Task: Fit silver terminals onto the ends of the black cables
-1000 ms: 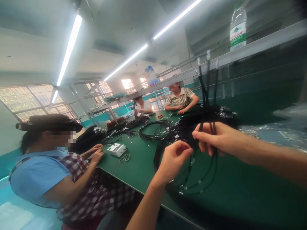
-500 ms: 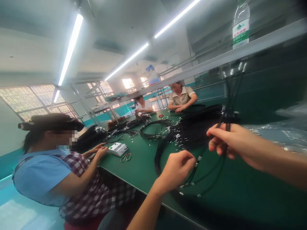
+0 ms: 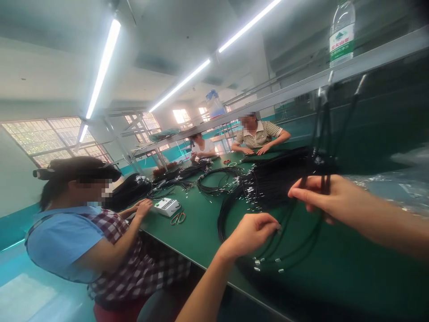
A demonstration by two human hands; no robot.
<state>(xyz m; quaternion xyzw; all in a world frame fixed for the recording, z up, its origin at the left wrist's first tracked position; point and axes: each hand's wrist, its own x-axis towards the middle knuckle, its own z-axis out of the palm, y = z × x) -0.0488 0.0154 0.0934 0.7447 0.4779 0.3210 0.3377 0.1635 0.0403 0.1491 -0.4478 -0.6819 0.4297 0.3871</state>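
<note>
My right hand [image 3: 318,197] is closed around a few thin black cables [image 3: 323,129] whose metal-tipped ends stick up above it. Below the hand the cables loop down over the green table [image 3: 208,232]. My left hand [image 3: 250,235] pinches one of those hanging cables near its small metal end. More metal-tipped cable ends [image 3: 268,264] lie on the table just under my left hand. A large pile of black cables [image 3: 275,174] lies behind both hands.
A person in a blue and checked top sits at my left, hands by a white box [image 3: 166,207] and scissors [image 3: 178,218]. Two other people work at the far end. A water bottle [image 3: 342,33] stands on the overhead shelf. Clear plastic bags [image 3: 402,179] lie at the right.
My right hand has shifted to the right with the cables, whose upright ends swung rightward. My left hand moved down and right along a hanging cable.
</note>
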